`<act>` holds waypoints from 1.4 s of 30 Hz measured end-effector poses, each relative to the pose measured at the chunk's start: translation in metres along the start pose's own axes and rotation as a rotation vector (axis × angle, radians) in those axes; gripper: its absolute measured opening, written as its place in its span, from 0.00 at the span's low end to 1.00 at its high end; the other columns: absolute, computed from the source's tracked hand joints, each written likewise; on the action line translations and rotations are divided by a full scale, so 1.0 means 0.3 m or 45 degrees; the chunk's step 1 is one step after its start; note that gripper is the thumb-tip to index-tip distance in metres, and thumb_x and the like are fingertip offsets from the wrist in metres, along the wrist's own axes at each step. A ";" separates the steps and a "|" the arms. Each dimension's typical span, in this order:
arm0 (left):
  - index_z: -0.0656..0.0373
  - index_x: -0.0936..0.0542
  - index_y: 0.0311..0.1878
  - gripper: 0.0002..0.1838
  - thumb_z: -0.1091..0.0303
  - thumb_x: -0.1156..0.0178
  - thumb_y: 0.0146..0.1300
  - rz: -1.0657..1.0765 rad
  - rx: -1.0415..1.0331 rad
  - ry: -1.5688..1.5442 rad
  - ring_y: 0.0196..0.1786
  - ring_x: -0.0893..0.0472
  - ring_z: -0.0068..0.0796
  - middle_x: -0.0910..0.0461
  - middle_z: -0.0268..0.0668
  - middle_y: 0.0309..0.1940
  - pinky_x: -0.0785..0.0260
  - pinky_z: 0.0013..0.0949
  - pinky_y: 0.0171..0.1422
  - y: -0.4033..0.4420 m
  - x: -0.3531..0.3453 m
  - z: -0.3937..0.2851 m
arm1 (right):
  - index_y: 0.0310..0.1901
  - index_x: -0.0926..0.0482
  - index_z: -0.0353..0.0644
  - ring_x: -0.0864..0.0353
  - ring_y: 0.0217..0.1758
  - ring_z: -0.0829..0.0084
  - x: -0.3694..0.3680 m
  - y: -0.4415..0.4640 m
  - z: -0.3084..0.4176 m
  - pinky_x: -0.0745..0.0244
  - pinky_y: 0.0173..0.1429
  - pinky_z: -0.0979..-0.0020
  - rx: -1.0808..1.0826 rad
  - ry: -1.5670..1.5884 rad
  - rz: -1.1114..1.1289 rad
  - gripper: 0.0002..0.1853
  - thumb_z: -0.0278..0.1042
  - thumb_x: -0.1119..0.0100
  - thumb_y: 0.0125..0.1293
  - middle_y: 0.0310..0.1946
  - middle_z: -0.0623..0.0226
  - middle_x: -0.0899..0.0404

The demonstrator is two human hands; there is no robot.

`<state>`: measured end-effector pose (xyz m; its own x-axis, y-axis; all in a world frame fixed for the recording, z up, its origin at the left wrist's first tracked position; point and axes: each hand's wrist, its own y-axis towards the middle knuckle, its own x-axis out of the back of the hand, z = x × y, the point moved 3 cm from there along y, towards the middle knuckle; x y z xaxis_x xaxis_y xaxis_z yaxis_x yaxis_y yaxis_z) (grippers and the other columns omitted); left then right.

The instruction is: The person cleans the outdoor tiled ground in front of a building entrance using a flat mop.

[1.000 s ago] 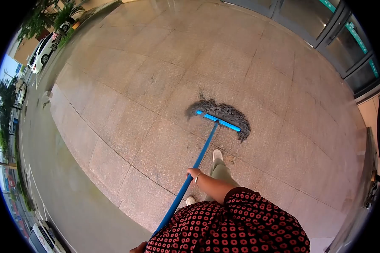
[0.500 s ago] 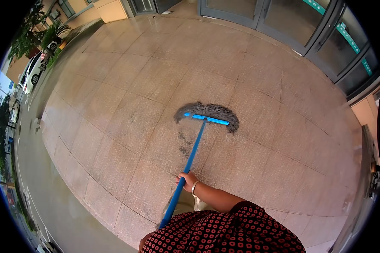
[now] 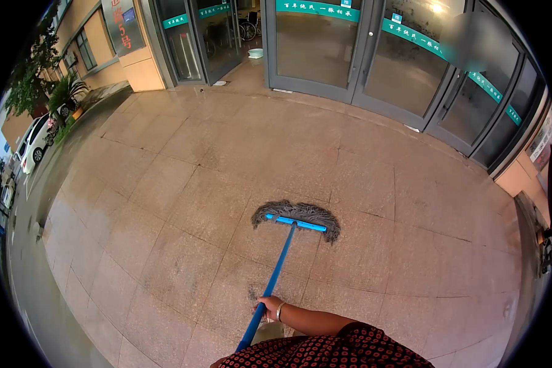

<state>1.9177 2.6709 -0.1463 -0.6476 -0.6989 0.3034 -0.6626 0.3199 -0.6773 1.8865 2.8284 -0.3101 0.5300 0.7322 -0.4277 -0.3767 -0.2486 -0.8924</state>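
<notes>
A flat mop with a grey string head (image 3: 297,212) and a bright blue bar lies on the tiled floor in front of me. Its long blue handle (image 3: 280,264) slants back toward my body at the lower left. My right hand (image 3: 268,308), with a bracelet on the wrist, is wrapped round the handle partway down. The handle's near end is hidden by my patterned shirt (image 3: 331,352). My left hand does not show.
Glass doors (image 3: 316,46) with green strips line the far side; one stands open, with a pale basin (image 3: 256,53) just inside. A dark mark (image 3: 253,293) lies left of the handle. Beyond the paving's left edge is a road with a white car (image 3: 35,144).
My view has tilted up, showing more of the doors. The mop head has slid forward, farther from the dark floor mark. My right hand keeps its hold on the handle.
</notes>
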 end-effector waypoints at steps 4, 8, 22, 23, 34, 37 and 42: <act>0.63 0.30 0.42 0.17 0.67 0.46 0.47 0.018 -0.014 0.022 0.33 0.26 0.35 0.26 0.45 0.30 0.35 0.30 0.37 0.171 0.048 -0.184 | 0.39 0.40 0.33 0.26 0.31 0.64 0.003 0.094 0.183 0.33 0.26 0.68 -0.091 0.048 0.186 0.12 0.33 0.60 0.59 0.29 0.52 0.29; 0.63 0.31 0.43 0.18 0.67 0.46 0.47 0.024 0.010 0.028 0.35 0.26 0.34 0.26 0.45 0.31 0.35 0.30 0.38 0.338 0.061 -0.340 | 0.34 0.39 0.29 0.26 0.27 0.64 0.008 0.108 0.437 0.28 0.29 0.69 0.018 0.129 0.012 0.11 0.30 0.60 0.56 0.24 0.53 0.30; 0.65 0.32 0.45 0.20 0.69 0.45 0.47 -0.120 0.170 -0.196 0.39 0.26 0.31 0.26 0.44 0.34 0.35 0.28 0.43 0.857 -0.059 -0.995 | 0.23 0.36 0.32 0.31 0.20 0.69 0.203 0.190 1.533 0.33 0.22 0.70 0.121 0.059 -0.154 0.07 0.27 0.59 0.53 0.18 0.57 0.32; 0.66 0.33 0.46 0.20 0.69 0.47 0.49 -0.095 0.271 -0.213 0.43 0.29 0.30 0.28 0.45 0.39 0.38 0.27 0.48 0.886 -0.063 -1.039 | 0.23 0.35 0.32 0.31 0.20 0.69 0.202 0.170 1.595 0.32 0.23 0.70 0.128 0.027 -0.163 0.07 0.27 0.59 0.53 0.18 0.57 0.32; 0.68 0.33 0.47 0.18 0.73 0.51 0.51 -0.004 0.234 -0.290 0.44 0.29 0.29 0.28 0.45 0.41 0.39 0.26 0.50 1.407 0.046 -1.485 | 0.27 0.37 0.35 0.31 0.22 0.69 0.233 0.337 2.218 0.30 0.28 0.71 0.195 0.122 -0.137 0.06 0.30 0.58 0.55 0.20 0.62 0.34; 0.68 0.34 0.47 0.19 0.72 0.51 0.51 0.000 0.272 -0.281 0.45 0.29 0.30 0.28 0.45 0.41 0.39 0.27 0.50 1.595 0.096 -1.650 | 0.28 0.37 0.36 0.30 0.23 0.69 0.226 0.392 2.473 0.31 0.26 0.70 0.091 0.045 -0.077 0.07 0.32 0.57 0.56 0.19 0.62 0.33; 0.67 0.33 0.47 0.19 0.70 0.50 0.51 0.092 0.204 -0.056 0.42 0.27 0.29 0.27 0.45 0.38 0.37 0.24 0.46 1.873 0.161 -1.888 | 0.29 0.37 0.36 0.30 0.20 0.69 0.235 0.466 2.794 0.32 0.22 0.69 0.119 0.120 -0.248 0.08 0.33 0.58 0.56 0.19 0.61 0.33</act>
<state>1.3009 3.1794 -0.1326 -0.6720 -0.7063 0.2224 -0.5440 0.2672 -0.7954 1.2345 3.3769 -0.3442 0.6664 0.6971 -0.2645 -0.3272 -0.0453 -0.9439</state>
